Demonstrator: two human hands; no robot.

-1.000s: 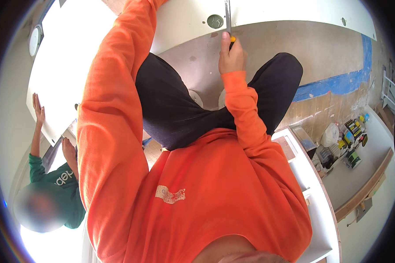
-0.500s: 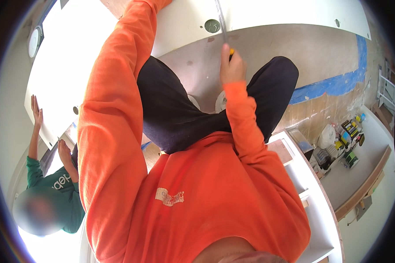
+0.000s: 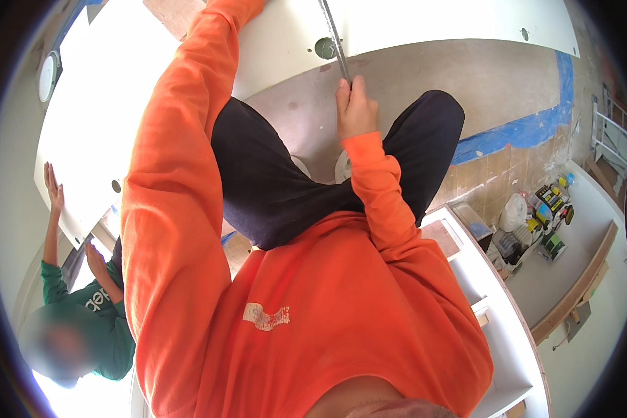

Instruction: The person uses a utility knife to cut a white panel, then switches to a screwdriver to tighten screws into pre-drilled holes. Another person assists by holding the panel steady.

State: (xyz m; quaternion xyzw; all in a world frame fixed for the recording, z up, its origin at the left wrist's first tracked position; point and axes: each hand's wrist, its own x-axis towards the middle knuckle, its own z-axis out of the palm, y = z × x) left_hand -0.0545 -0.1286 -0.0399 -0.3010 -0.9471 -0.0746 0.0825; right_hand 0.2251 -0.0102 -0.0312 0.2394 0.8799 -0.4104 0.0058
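Note:
In my right hand (image 3: 357,110) is a long, thin grey metal tool (image 3: 336,38), its grip hidden by my closed fingers. Its shaft runs up past a round hinge hole (image 3: 325,48) in a white panel (image 3: 425,24) and leaves the view at the top. I cannot make out whether the tool touches the panel. My left arm (image 3: 177,150), in an orange sleeve, stretches up to the top edge beside that panel; the hand itself is out of sight.
On the left, a co-worker in green (image 3: 94,313) has their hands at another large white panel (image 3: 94,118). Blue tape (image 3: 512,139) edges the floor covering. At the right stand white cabinet frames (image 3: 512,348), a shelf with several supplies (image 3: 536,216) and a ladder (image 3: 612,132).
My right hand and the tool have shifted slightly left, and the shaft now crosses the edge of the hinge hole. The whole view has moved a little too.

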